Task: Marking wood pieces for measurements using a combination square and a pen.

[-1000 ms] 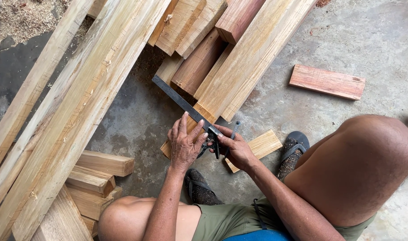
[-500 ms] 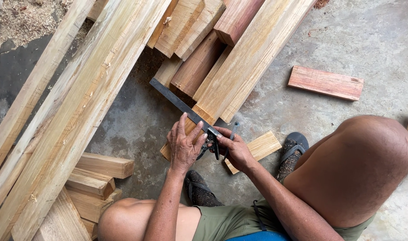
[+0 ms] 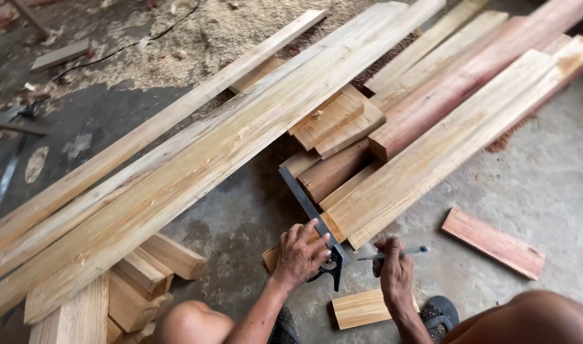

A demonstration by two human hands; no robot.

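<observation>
My left hand (image 3: pixel 299 255) presses down on a dark metal combination square (image 3: pixel 309 207), whose blade runs up and left across the near end of a long pale plank (image 3: pixel 431 153). The square's black head (image 3: pixel 333 264) sits just right of my fingers. My right hand (image 3: pixel 393 271) is lifted a little to the right of the square and grips a pencil (image 3: pixel 396 253) that lies level, pointing right. A short pale offcut (image 3: pixel 361 308) lies on the concrete below both hands.
Long planks (image 3: pixel 196 159) lean across the floor from lower left to upper right. Short blocks (image 3: pixel 148 271) are stacked at lower left. A reddish offcut (image 3: pixel 492 242) lies at right. Sawdust (image 3: pixel 196 44) covers the far floor. My knee and a sandal (image 3: pixel 441 312) show below.
The camera tilted up, showing more of the planks and sawdust. My right hand drew away from the square's head to the right, with the pencil now level. My left hand stayed on the square.
</observation>
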